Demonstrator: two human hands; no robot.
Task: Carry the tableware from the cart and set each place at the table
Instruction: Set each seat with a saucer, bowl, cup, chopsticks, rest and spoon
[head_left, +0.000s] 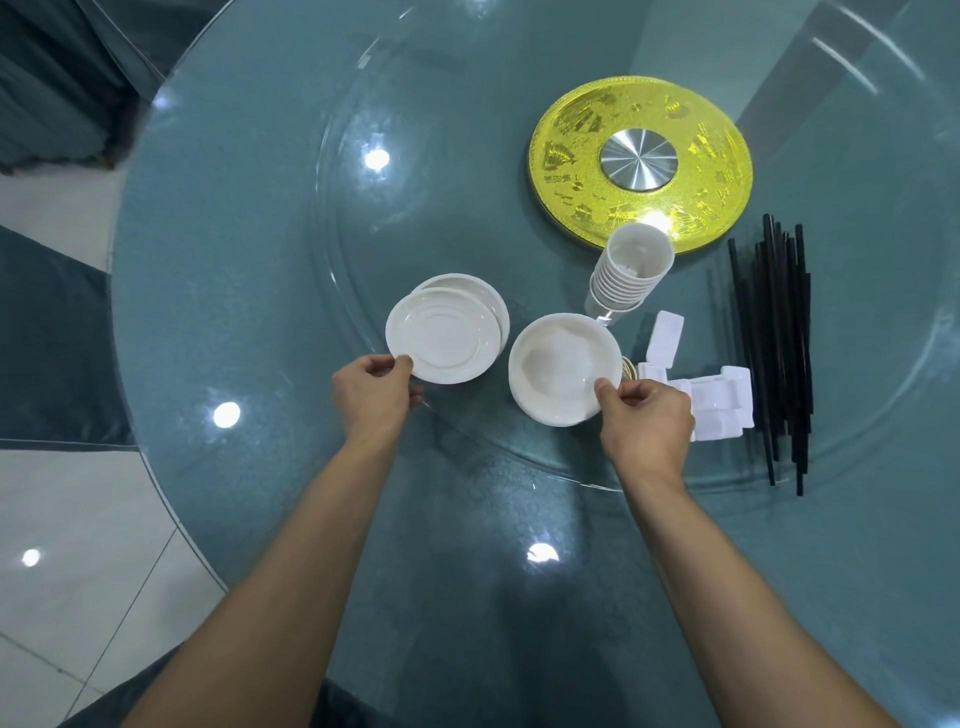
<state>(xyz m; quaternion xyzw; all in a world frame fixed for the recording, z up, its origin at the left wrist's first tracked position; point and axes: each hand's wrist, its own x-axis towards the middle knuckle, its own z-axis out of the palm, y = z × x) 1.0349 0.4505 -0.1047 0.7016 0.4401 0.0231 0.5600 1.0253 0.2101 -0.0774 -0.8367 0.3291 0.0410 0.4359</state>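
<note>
A small white plate (444, 335) tops a short stack of plates (485, 296) on the glass turntable. My left hand (376, 389) pinches the near rim of that top plate. To its right a white bowl (563, 369) sits on the glass, and my right hand (644, 415) grips its near right rim between thumb and fingers. Behind the bowl leans a tilted stack of white cups (628, 275). White chopstick rests (719, 397) lie in a loose pile to the right. Several black chopsticks (779, 343) lie beyond them.
The round table (260, 260) has a teal cloth under glass, with a glass turntable (363, 130) on top. A gold disc with a steel hub (641, 158) marks the centre. White floor tiles (67, 545) show at the left past the table edge.
</note>
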